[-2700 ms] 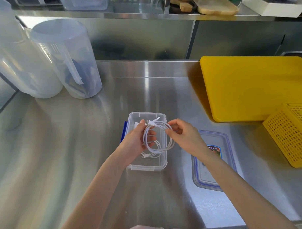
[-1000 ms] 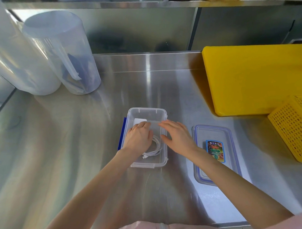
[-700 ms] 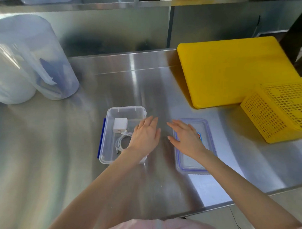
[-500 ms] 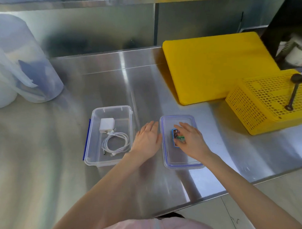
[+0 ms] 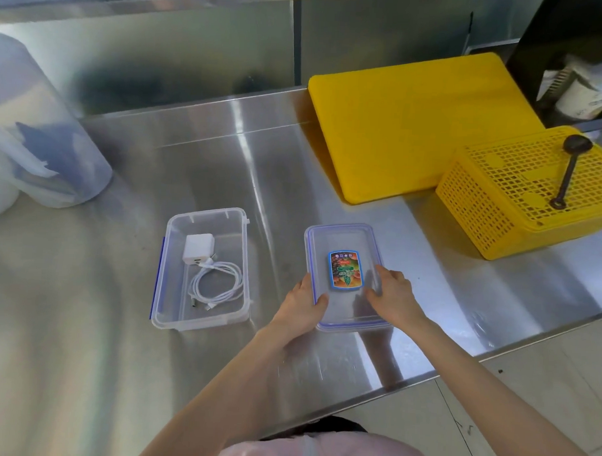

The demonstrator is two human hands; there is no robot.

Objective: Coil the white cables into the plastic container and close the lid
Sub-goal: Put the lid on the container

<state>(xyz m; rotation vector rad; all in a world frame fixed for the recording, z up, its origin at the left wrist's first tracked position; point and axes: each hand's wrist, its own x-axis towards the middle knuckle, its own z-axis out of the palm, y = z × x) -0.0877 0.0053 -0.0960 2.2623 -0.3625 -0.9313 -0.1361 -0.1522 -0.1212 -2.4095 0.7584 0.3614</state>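
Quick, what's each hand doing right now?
Left hand: gripping the lid's left edge.
Right hand: gripping the lid's right side.

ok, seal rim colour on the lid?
Blue-violet band round the clear lid, with a blue-edged, multicoloured sticker in its middle. Head view, the only one.

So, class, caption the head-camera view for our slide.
Both hands, left hand and right hand, grip the lid beside the open container holding coiled cables.

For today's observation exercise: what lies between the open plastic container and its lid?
Head view: only bare steel countertop separates the container from the lid.
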